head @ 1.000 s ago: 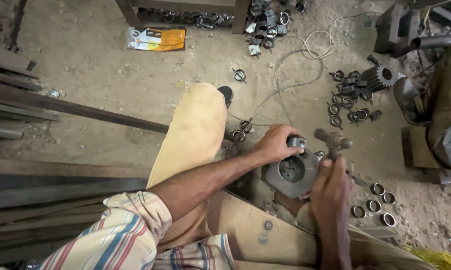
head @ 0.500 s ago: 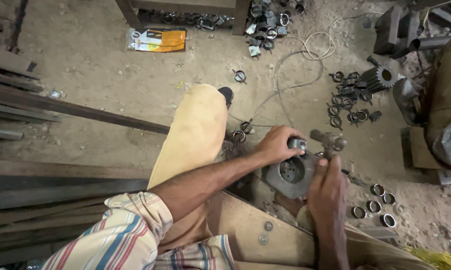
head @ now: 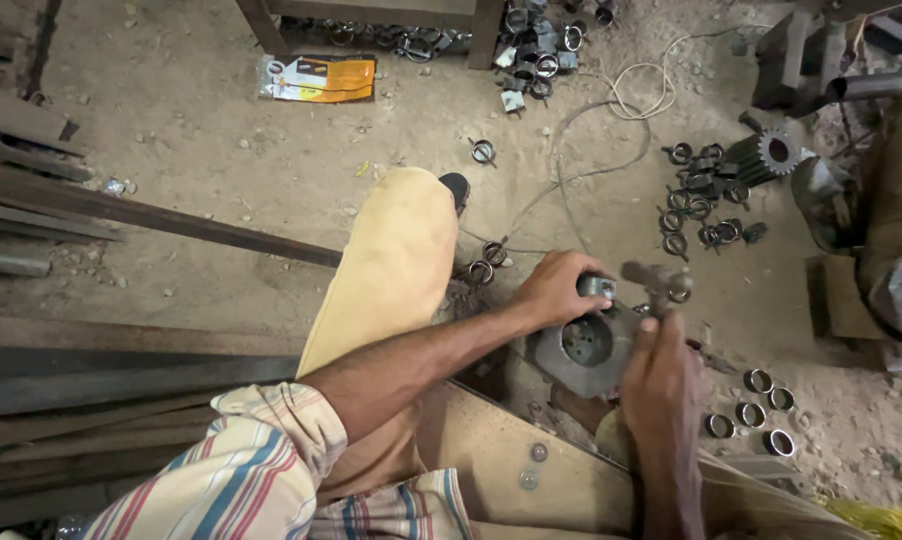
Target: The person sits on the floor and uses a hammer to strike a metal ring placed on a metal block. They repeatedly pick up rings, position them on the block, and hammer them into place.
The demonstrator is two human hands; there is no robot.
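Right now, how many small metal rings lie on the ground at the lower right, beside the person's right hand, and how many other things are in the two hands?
Small metal rings on the ground, lower right: 4
Hammer in the right hand: 1
Small metal piece under the left hand: 1
Round metal block below it: 1
Total: 7

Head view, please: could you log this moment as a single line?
left hand: grips small metal ring on round block | right hand: holds hammer above it | loose rings on dirt floor
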